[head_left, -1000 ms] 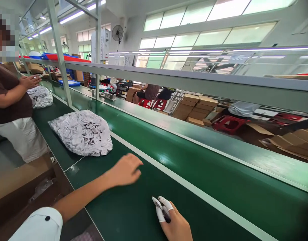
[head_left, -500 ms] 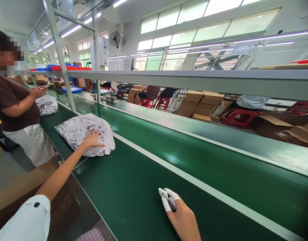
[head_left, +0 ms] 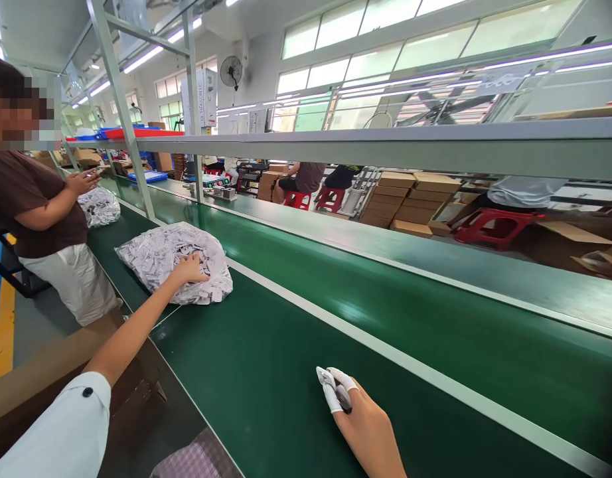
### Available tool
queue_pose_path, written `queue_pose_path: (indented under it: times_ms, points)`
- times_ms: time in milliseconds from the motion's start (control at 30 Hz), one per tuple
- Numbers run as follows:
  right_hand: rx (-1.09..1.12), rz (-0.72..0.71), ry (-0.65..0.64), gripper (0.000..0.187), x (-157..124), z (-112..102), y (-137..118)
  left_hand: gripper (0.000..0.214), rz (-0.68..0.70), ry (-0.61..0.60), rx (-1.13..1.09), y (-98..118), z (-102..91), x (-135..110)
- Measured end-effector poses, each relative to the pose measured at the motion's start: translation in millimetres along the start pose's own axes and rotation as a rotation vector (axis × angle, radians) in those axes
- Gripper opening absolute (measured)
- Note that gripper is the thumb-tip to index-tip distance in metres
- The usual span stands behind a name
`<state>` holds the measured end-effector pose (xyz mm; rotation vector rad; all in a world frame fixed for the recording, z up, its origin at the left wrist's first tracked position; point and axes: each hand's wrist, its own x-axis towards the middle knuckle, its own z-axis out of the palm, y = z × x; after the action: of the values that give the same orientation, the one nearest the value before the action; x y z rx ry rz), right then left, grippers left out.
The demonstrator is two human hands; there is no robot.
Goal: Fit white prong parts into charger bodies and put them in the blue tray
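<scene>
My left hand point(head_left: 189, 270) lies on top of a clear plastic bag point(head_left: 151, 255) stuffed with small white tags, its fingers on the bag's far side. The bag sits on a green conveyor belt point(head_left: 266, 372). My right hand point(head_left: 368, 425) is low on the belt, well apart from the bag. Its thumb and forefinger wear white finger cots and pinch a small dark item point(head_left: 346, 406), mostly hidden between them.
A co-worker point(head_left: 42, 206) in a brown shirt stands at the belt's left side, holding a phone point(head_left: 93, 171), beside a second bag of tags point(head_left: 99, 207). A grey metal rail point(head_left: 385, 143) runs along the far side. Cardboard boxes point(head_left: 405, 202) and red stools point(head_left: 492, 226) stand beyond.
My left hand has moved from above the belt onto the bag of tags. My right hand keeps its pinch and stays in nearly the same place.
</scene>
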<state>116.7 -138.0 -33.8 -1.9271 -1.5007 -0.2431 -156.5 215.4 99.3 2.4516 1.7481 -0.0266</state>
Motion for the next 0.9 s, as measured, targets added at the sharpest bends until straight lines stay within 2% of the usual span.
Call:
queue_pose_path:
  times_ms: [133,300,467,567,733,900]
  points:
    - [-0.005,0.003,0.043,0.033,0,0,-1,0.046,0.005,-0.024,0.056,1,-4.2,-2]
    - [0.016,-0.008,-0.025,0.024,-1,-3,3,0.046,-0.026,-0.021,0.086,6,-2.1,1]
    - [0.036,-0.014,0.03,0.021,0,-2,4,0.043,-0.006,-0.005,0.087,12,0.3,0]
    - [0.034,-0.024,0.038,0.022,0,0,7,0.041,0.029,-0.014,0.053,7,-4.0,-1]
    - [0.076,-0.01,-0.023,0.021,-2,4,14,0.037,0.088,-0.042,-0.067,-5,-13.8,-1]
    - [0.098,0.007,-0.038,0.02,-1,1,12,0.034,0.035,0.069,-0.21,-12,-20.5,-4]
